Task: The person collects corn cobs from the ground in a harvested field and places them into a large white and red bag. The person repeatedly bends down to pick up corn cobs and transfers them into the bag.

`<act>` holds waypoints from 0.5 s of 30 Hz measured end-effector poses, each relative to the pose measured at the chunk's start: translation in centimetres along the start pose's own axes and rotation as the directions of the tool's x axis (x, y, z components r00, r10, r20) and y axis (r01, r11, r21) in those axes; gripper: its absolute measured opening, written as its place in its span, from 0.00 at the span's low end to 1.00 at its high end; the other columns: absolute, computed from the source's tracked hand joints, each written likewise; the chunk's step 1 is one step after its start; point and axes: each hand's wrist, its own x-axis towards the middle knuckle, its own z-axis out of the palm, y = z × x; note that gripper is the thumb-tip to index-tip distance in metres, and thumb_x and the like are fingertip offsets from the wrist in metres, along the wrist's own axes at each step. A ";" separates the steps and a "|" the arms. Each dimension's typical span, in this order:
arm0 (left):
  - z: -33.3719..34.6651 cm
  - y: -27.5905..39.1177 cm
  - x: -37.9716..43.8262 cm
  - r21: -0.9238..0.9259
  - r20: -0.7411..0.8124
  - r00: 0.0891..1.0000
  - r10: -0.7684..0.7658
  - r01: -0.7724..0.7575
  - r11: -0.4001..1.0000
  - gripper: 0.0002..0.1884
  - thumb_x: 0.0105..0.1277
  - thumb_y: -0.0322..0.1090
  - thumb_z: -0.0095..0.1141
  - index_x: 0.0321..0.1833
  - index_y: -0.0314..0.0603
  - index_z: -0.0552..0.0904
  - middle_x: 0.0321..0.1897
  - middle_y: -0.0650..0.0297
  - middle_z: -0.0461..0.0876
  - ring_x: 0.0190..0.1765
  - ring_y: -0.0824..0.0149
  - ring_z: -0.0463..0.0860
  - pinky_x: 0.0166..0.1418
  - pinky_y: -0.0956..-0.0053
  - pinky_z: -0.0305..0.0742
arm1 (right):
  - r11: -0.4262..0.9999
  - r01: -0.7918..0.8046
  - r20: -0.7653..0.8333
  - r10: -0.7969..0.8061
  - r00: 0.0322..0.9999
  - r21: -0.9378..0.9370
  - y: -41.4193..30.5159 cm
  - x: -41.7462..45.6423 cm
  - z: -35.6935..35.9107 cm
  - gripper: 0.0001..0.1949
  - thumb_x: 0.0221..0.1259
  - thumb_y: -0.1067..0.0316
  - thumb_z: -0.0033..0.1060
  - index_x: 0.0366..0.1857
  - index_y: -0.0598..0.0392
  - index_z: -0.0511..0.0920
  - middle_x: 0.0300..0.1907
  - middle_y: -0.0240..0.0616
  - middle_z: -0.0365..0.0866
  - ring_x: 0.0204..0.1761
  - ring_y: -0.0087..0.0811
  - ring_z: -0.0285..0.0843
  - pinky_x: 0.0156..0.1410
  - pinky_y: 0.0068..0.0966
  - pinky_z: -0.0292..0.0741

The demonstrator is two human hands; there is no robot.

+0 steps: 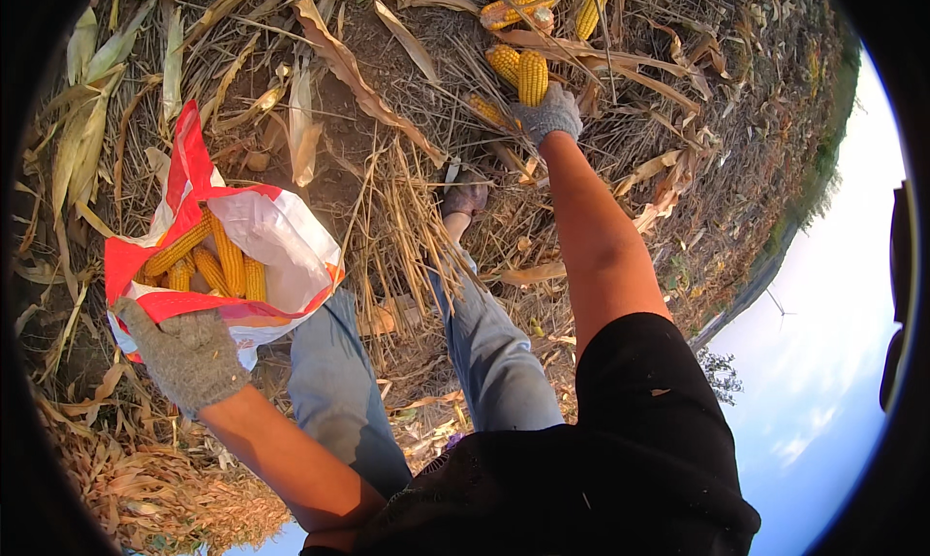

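My left hand point(190, 352), in a grey knit glove, grips the red-edged rim of a red and white woven sack point(280, 240) at the left. Several husked yellow corn cobs point(227, 254) lie inside the open sack. At the upper right my right hand point(550, 114), gloved alike, holds the lower end of a yellow corn cob point(533, 78). Another cob point(503, 62) lies just beside it, and a partly covered cob point(487, 110) lies below left of that one. The right fingertips are partly hidden.
More cobs point(517, 8) lie in the straw beyond my right hand, one point(594, 5) farther right. Dry corn husks point(349, 69) and stalks point(407, 222) cover much of the soil. A heap of husks point(160, 490) lies at the lower left. My shoe point(465, 195) stands among the stalks.
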 end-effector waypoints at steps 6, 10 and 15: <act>1.9 0.9 -0.5 -0.223 0.110 0.986 -0.122 0.145 0.964 0.21 0.79 0.55 0.46 0.53 0.43 0.79 0.34 0.65 0.84 0.31 0.71 0.80 0.42 0.73 0.79 | 0.828 0.488 -0.051 -0.520 0.853 -0.278 0.7 1.2 2.3 0.41 0.48 0.34 0.72 0.69 0.36 0.74 0.79 0.50 0.53 0.79 0.52 0.52 0.78 0.48 0.60; 2.9 1.2 -0.8 -0.214 0.033 0.990 -0.137 0.141 0.967 0.22 0.78 0.57 0.48 0.52 0.43 0.79 0.33 0.65 0.84 0.31 0.70 0.80 0.40 0.71 0.80 | 0.734 0.532 0.284 -0.451 0.846 -0.421 -1.7 5.4 -0.5 0.46 0.44 0.25 0.70 0.73 0.28 0.70 0.80 0.52 0.50 0.80 0.56 0.52 0.79 0.52 0.59; 3.6 1.1 -1.2 -0.172 -0.136 0.989 -0.062 0.038 0.984 0.18 0.76 0.54 0.54 0.44 0.45 0.78 0.25 0.69 0.77 0.24 0.74 0.74 0.33 0.74 0.75 | 0.702 0.523 0.186 -0.501 0.845 -0.483 -2.1 2.4 -1.3 0.46 0.43 0.25 0.69 0.71 0.29 0.72 0.73 0.49 0.63 0.73 0.56 0.63 0.72 0.52 0.66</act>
